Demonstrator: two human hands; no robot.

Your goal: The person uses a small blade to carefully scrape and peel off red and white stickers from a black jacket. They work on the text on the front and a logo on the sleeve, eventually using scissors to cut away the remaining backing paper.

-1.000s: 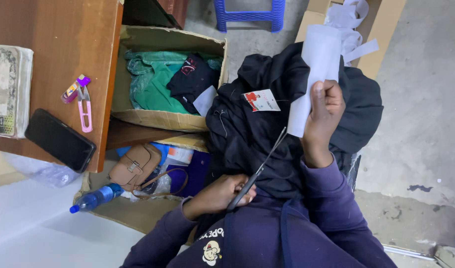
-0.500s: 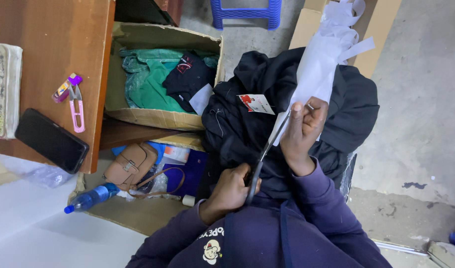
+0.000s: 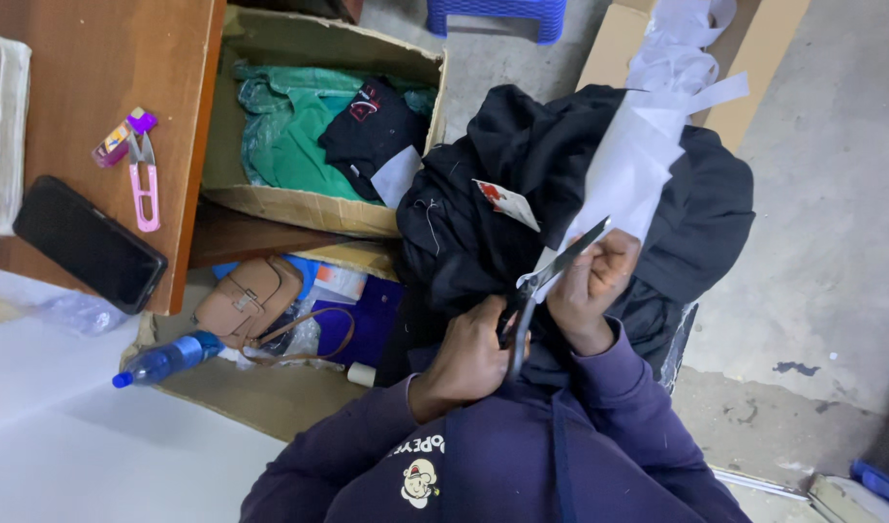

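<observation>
My left hand (image 3: 468, 353) grips the handles of grey metal scissors (image 3: 559, 263), whose blades angle up and to the right. My right hand (image 3: 594, 276) pinches the lower end of a long white strip of material (image 3: 648, 145) that trails upward. The scissor blades meet the strip's bottom edge just above my right fingers. Under both hands a heap of black clothing (image 3: 464, 223) lies on my lap, with a red and white tag (image 3: 507, 201) on top. My sleeves are dark purple.
An open cardboard box (image 3: 270, 205) holds green and black cloth. A wooden table (image 3: 76, 68) at left carries a black phone (image 3: 88, 242) and pink thread snips (image 3: 144, 184). A brown handbag (image 3: 246, 300) and blue bottle (image 3: 168, 360) lie below it. Flat cardboard (image 3: 764, 39) lies behind.
My right hand came down and left with the white strip. My left hand lifted the scissors, and their blades now reach the strip's lower edge.
</observation>
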